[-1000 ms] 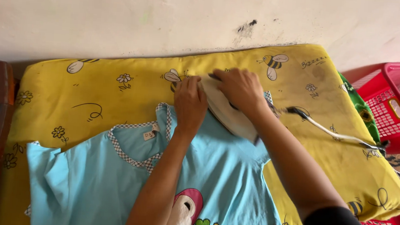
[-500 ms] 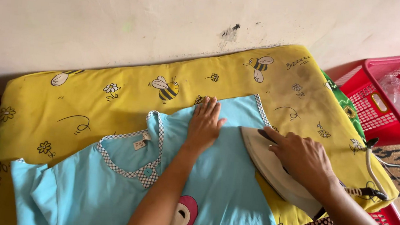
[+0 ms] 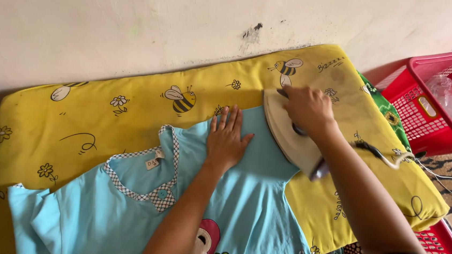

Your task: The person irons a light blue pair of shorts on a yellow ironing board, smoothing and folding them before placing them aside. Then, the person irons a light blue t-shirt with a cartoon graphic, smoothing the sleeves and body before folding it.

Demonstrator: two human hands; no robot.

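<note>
Blue shirt [image 3: 261, 221] lies flat under my spread left hand [image 3: 227, 140] while my right hand [image 3: 309, 109], closed around the iron [image 3: 290, 135], presses its shoulder; next I judge a slow stroke down the smoothed cloth.

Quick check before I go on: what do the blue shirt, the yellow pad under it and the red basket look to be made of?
Blue shirt: soft knit fabric, probably cotton, matte, lying flat with light creases. Yellow pad: printed woven cloth over padding, judging by its rounded, puffy edges. Red basket: rigid moulded plastic, slightly glossy, with lattice walls.
</note>
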